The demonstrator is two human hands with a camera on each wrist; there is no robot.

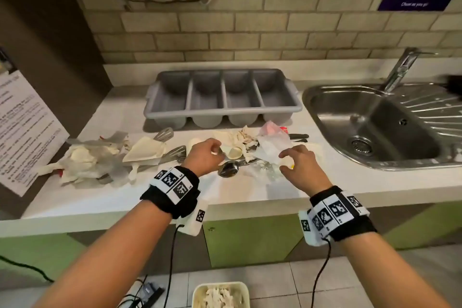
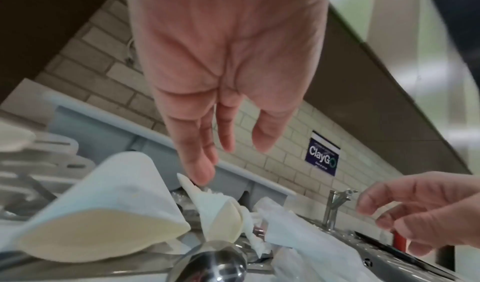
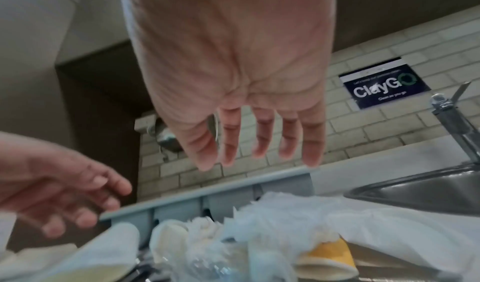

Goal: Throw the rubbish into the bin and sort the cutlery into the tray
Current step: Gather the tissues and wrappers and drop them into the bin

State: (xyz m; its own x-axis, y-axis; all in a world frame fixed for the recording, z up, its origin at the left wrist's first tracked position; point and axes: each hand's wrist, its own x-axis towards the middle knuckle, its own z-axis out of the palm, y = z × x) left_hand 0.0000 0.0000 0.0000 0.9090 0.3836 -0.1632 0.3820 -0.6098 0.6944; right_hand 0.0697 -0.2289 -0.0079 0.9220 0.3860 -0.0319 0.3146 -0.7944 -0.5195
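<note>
The grey four-compartment cutlery tray [image 1: 175, 117] stands at the back of the white counter with nothing in it. In front of it lie paper cones [image 1: 143, 150], crumpled tissues [image 1: 85, 160], a clear plastic bag [image 1: 273, 146], a metal spoon [image 1: 228, 169], slotted spatulas [image 1: 175, 151] and dark-handled knives [image 1: 297, 136]. My left hand [image 1: 205, 155] hovers open over a small paper cone [image 2: 215, 210], one fingertip close to its tip. My right hand [image 1: 295, 157] hangs open just above the plastic bag [image 3: 272, 210] and a yellow-lined cup [image 3: 327, 251]. Neither hand holds anything.
A cream bin [image 1: 197, 292] with tissue in it stands on the floor below the counter edge. A steel sink [image 1: 375, 127] with a tap [image 1: 400, 70] takes up the right. A printed notice [image 1: 25, 132] leans at the left. Cables lie on the floor.
</note>
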